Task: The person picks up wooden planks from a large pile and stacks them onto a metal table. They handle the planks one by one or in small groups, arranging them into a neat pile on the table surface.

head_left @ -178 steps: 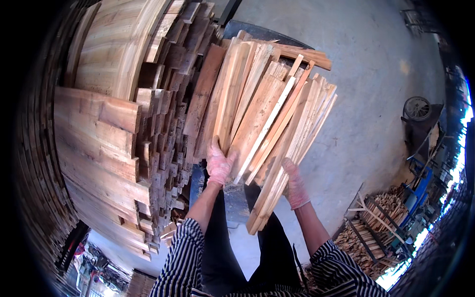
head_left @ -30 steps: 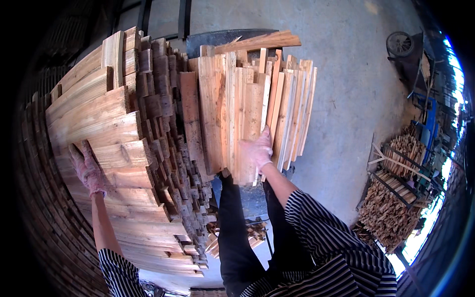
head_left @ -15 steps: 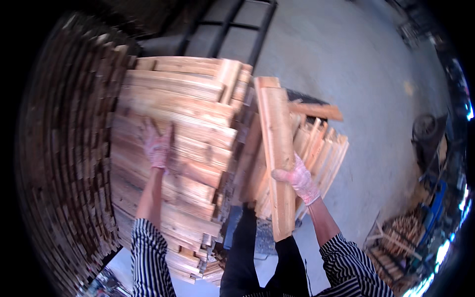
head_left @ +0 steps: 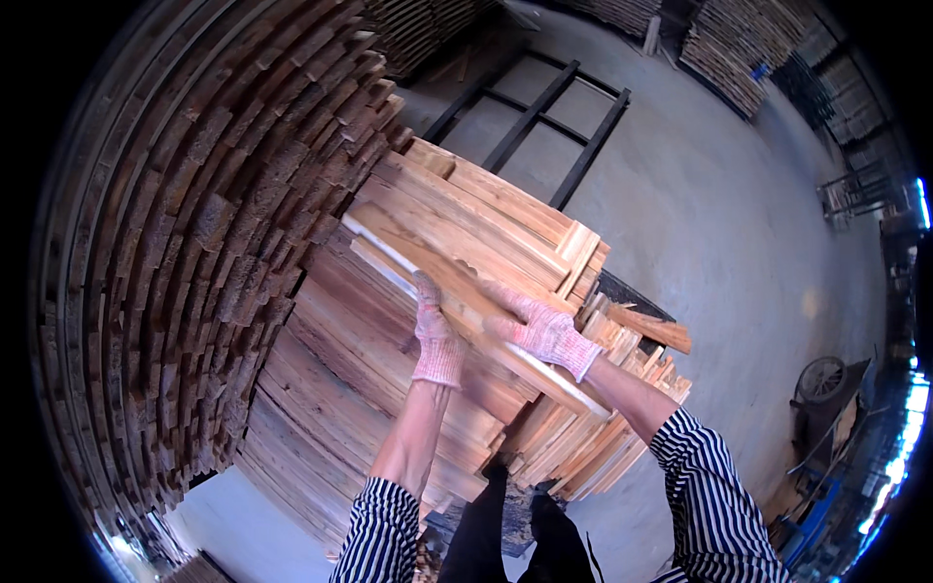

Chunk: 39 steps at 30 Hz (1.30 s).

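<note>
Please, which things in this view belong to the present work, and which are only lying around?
Belong to the work, it seems:
- wooden boards, in the gloved left hand and gloved right hand
- plank stack beneath them
- narrower board pile beside it

Apparently just around:
- black metal frame
- spoked wheel
- tall darker stack, left

Daylight glares along the lower right rim, burnt out to white with blue fringes. The floor (head_left: 719,214) is softly lit, in a cool grey-blue. The pile (head_left: 360,369) is bright toward its upper right corner and darker along its left edge, beside the stack (head_left: 185,243), which sinks into brown gloom. White light catches the edge of the held board (head_left: 468,309), whose surface looks smeared, perhaps by motion. Straight lines bow toward the black, rounded border.
</note>
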{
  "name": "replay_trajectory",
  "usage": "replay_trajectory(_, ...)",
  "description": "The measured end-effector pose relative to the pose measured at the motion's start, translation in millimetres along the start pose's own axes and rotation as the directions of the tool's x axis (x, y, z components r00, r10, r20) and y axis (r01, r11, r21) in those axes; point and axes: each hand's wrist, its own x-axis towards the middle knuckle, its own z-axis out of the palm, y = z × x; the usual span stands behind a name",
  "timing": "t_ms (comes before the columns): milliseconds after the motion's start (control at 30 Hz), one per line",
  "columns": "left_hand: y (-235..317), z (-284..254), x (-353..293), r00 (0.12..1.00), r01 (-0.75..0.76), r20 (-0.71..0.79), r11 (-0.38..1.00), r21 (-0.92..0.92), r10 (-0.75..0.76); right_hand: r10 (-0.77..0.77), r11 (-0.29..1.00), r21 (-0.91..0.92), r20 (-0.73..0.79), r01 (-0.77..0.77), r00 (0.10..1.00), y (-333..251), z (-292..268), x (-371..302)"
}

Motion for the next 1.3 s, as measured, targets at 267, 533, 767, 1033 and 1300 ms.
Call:
replay_trajectory(267, -20.7, -37.6, 81.8, 0.998, 0.007, 0.065, 0.97, -0.242, 0.009, 0.164, 0.912, -0.314, -0.309, -0.263, 0.937, 65.3, -78.0, 79.8)
replay_trajectory(533, -8.7, -28.2, 67.5, 1.0, -0.002, 0.006, 0.996, -0.094, 0.003, 0.156, 0.756, -0.549, -0.375, -0.355, 0.914, 85.0, -83.0, 193.0)
replay_trajectory(767, -5.4, -20.9, 57.7, 0.997, -0.077, 0.003, 0.997, 0.025, 0.077, 0.03, 0.743, -0.59, -0.442, -0.316, 0.897, 73.8, -71.6, 196.9)
replay_trajectory(1033, 9.9, -53.3, 97.8, 0.991, 0.071, 0.115, 0.997, 0.02, -0.073, -0.01, 0.843, -0.53, -0.188, -0.093, 0.982, -3.7, 39.2, 71.0)
replay_trajectory(1300, -66.8, -10.5, 17.3, 0.75, -0.58, 0.56, 0.058, 0.813, -0.352, 0.19, 0.647, -0.65, -0.368, -0.398, 0.91, 97.1, 90.2, -111.7)
